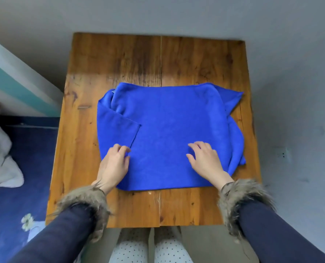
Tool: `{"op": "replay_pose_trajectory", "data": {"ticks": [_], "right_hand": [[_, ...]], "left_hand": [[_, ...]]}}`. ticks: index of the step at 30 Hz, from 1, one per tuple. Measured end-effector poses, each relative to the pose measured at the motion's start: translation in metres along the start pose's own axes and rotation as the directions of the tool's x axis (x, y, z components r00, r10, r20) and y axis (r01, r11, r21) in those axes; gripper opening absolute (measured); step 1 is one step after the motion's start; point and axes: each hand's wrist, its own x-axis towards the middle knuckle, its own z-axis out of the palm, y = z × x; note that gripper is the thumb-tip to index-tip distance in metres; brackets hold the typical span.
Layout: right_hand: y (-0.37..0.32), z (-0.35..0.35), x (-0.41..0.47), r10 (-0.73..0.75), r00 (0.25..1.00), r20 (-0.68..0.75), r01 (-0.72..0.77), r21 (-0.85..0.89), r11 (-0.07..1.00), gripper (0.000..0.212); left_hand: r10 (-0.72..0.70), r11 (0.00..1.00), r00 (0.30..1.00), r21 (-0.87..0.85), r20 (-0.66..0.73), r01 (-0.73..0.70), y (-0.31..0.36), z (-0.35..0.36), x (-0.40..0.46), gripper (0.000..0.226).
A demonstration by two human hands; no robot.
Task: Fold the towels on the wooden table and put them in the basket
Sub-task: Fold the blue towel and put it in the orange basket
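Both forearms reach forward, left hand (114,164) and right hand (205,160) lying palm-down, fingers slightly bent.

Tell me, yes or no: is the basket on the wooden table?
No: the square wooden table holds only the crumpled blue towel, with both hands resting on it.
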Motion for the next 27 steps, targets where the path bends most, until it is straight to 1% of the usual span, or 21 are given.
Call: {"op": "replay_pose_trajectory", "data": {"ticks": [2,5,7,9,11,13,14,15,16,18,19,20,22,24,25,26,27], "right_hand": [[-0.015,0.008,0.013,-0.043,0.998,0.045,0.045,-0.040,0.998,0.060],[-0.032,0.019,0.031,-0.055,0.989,0.140,0.070,-0.104,0.992,0.083],[-0.036,0.023,0.035,-0.041,0.987,0.156,0.062,-0.126,0.990,0.092],[-0.035,0.024,0.032,-0.030,0.986,0.162,0.053,-0.139,0.989,0.094],[-0.032,0.023,0.030,-0.031,0.987,0.155,0.054,-0.145,0.988,0.094],[-0.031,0.021,0.029,-0.026,0.988,0.152,0.047,-0.136,0.990,0.093],[-0.031,0.021,0.029,-0.019,0.988,0.154,0.039,-0.128,0.991,0.093],[-0.032,0.020,0.029,-0.011,0.987,0.160,0.030,-0.119,0.992,0.093],[-0.034,0.018,0.028,-0.001,0.986,0.168,0.020,-0.110,0.994,0.092],[-0.039,0.015,0.026,0.019,0.984,0.178,-0.001,-0.101,0.995,0.092],[-0.041,0.013,0.026,0.030,0.983,0.182,-0.011,-0.101,0.995,0.091],[-0.043,0.011,0.026,0.040,0.981,0.189,-0.020,-0.106,0.994,0.090],[-0.047,0.007,0.027,0.057,0.976,0.209,-0.031,-0.126,0.992,0.085],[-0.051,0.003,0.028,0.069,0.973,0.220,-0.036,-0.151,0.988,0.078],[-0.054,0.001,0.030,0.077,0.972,0.220,-0.042,-0.160,0.986,0.074],[-0.057,-0.001,0.032,0.084,0.973,0.215,-0.049,-0.166,0.985,0.070],[-0.061,-0.003,0.035,0.088,0.975,0.205,-0.053,-0.170,0.984,0.065]], "left_hand": [[0.018,0.999,0.998,0.041,-0.059,-0.016,0.005,0.006,0.015,0.028],[-0.079,0.992,0.994,0.089,-0.076,0.086,0.008,0.018,0.032,0.042],[-0.120,0.986,0.988,0.102,-0.099,0.130,0.009,0.019,0.038,0.039],[-0.139,0.985,0.984,0.087,-0.114,0.150,0.008,0.017,0.038,0.029],[-0.166,0.985,0.975,0.017,-0.145,0.170,0.004,0.014,0.037,0.019],[-0.235,0.966,0.953,-0.154,-0.191,0.208,0.000,0.005,0.034,0.015],[-0.307,0.933,0.926,-0.263,-0.218,0.247,-0.005,0.001,0.032,0.014],[-0.409,0.876,0.882,-0.372,-0.235,0.307,-0.012,-0.005,0.027,0.012],[-0.532,0.790,0.815,-0.481,-0.231,0.379,-0.020,-0.010,0.021,0.013],[-0.750,0.542,0.645,-0.694,-0.146,0.474,-0.043,-0.019,0.005,0.016],[-0.813,0.411,0.578,-0.772,-0.070,0.485,-0.054,-0.023,-0.005,0.019],[-0.848,0.308,0.530,-0.812,0.002,0.496,-0.064,-0.024,-0.017,0.020],[-0.878,0.174,0.465,-0.829,0.114,0.531,-0.081,-0.026,-0.039,0.015],[-0.890,0.084,0.414,-0.823,0.192,0.562,-0.088,-0.030,-0.059,0.015],[-0.896,0.077,0.397,-0.812,0.198,0.579,-0.090,-0.033,-0.065,0.019],[-0.907,0.106,0.381,-0.780,0.178,0.617,-0.092,-0.034,-0.069,0.025],[-0.921,0.163,0.367,-0.723,0.133,0.671,-0.093,-0.037,-0.070,0.030]]}}
